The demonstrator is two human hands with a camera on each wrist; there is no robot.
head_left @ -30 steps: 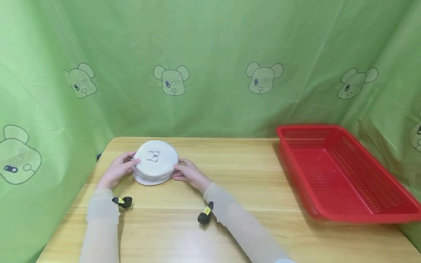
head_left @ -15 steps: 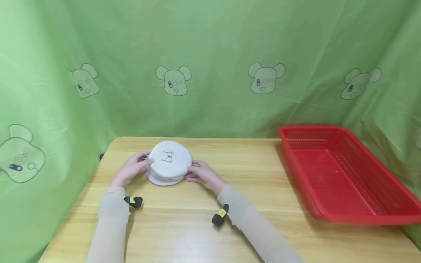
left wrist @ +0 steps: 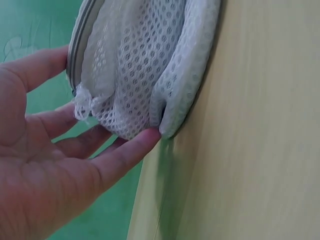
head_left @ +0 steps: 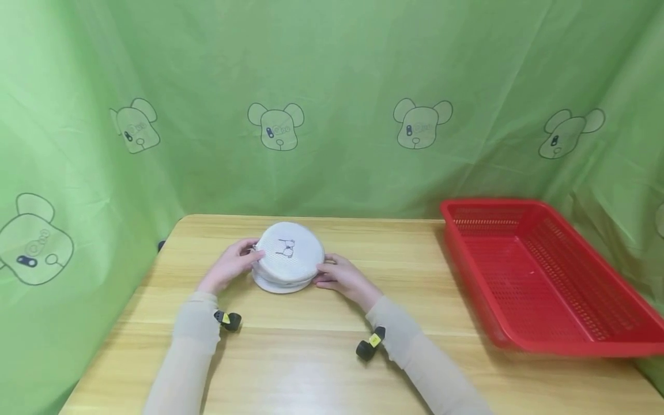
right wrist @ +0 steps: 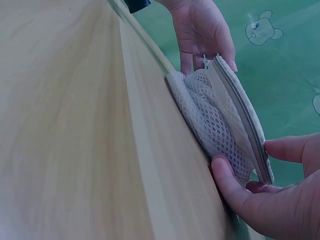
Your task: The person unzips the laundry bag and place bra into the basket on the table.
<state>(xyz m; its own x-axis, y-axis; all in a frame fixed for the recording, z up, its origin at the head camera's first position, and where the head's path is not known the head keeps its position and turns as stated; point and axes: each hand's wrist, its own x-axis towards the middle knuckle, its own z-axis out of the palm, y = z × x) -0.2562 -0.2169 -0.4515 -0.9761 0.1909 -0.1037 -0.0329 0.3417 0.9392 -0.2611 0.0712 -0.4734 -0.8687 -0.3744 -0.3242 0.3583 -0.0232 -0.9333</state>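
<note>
A round white mesh laundry bag [head_left: 287, 253] with a bra drawing on its lid lies on the table toward the back, left of centre. My left hand [head_left: 230, 265] grips its left side, thumb on the upper rim and fingers against the lower mesh. On the right side, my right hand [head_left: 347, 280] holds the bag in the same way. Soft mesh folds [left wrist: 145, 60] sag between lid and base in the left wrist view. A zipper [right wrist: 245, 110] runs round the lid's edge in the right wrist view. The bag's inside is hidden.
A red plastic basket [head_left: 576, 347] with slotted walls stands at the right of the wooden table [head_left: 290, 369]. Green curtains [head_left: 342, 178] with bear-head prints hang behind and at both sides. Black wrist cameras [head_left: 368, 347] sit on both sleeves.
Both hands have moved the laundry bag to the right across the table, keeping hold of its two sides. The basket stays where it was; the head view has shifted slightly.
</note>
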